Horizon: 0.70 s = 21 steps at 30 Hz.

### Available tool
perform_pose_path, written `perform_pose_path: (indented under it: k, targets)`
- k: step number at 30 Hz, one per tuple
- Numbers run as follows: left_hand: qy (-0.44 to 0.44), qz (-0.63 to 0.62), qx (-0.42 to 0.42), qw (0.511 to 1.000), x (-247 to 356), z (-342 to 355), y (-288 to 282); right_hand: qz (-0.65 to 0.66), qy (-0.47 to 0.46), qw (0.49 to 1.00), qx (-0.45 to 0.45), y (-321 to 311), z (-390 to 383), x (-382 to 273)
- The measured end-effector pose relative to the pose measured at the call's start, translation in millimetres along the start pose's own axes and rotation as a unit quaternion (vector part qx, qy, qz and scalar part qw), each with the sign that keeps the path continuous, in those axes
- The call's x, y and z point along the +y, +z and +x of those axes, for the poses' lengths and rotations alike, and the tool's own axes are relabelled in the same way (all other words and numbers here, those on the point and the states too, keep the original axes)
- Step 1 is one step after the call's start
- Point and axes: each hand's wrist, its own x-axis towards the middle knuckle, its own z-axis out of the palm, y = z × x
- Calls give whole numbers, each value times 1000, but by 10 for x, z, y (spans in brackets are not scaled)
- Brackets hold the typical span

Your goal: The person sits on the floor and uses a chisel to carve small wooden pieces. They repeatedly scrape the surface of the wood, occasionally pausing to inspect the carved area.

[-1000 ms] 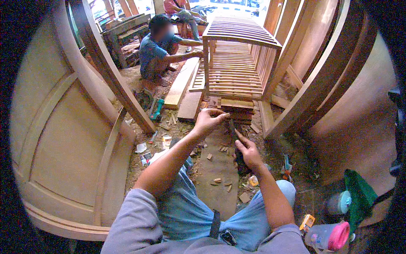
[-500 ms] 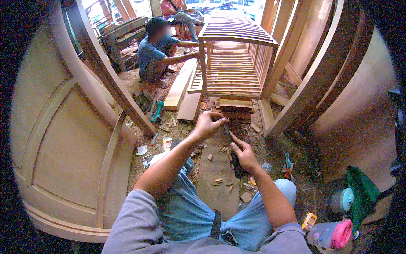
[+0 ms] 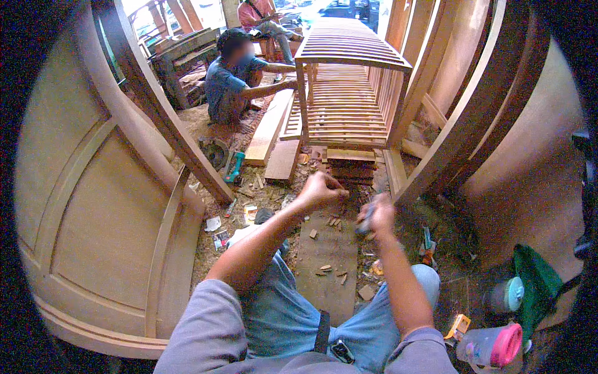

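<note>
My left hand [image 3: 322,192] is raised in front of me over the littered ground, thumb and fingertips pinched together on a small piece of wood that barely shows. To its right, my right hand [image 3: 380,217] is closed around a dark-handled bladed tool [image 3: 364,225]. Motion smears this hand and the tool, so the blade is hard to make out. A gap separates the two hands. Below them, a flat board [image 3: 317,249] lies between my knees with several small wood offcuts [image 3: 325,268] on it.
A slatted wooden frame [image 3: 349,134] stands ahead, a crouching person [image 3: 227,84] beside it. Planks [image 3: 269,131] and a teal power tool [image 3: 235,167] lie left of centre. Wooden panels [image 3: 106,230] flank me. A pink-lidded tub [image 3: 492,346] sits at lower right.
My right hand has swung up and right with the tool, away from my left hand, where the blade met the small piece of wood. My left hand has shifted slightly right and down.
</note>
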Motion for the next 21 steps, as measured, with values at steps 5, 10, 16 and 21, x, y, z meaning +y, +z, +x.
perform_pose_path:
  k: [5, 10, 16, 21]
  targets:
    - [-7, -14, 85, 996, 45, -57, -13, -47, -203, 977, 33, -424, 147, -537]
    - [18, -31, 134, 990, -59, 18, -45, -142, -116, 970, -160, -202, -109, -188]
    - [-11, -69, 100, 993, -116, -66, -50, -355, -169, 907, -149, 102, -351, 27]
    - [51, -32, 140, 988, -117, -47, -36, -353, -193, 889, -221, 105, -468, -52]
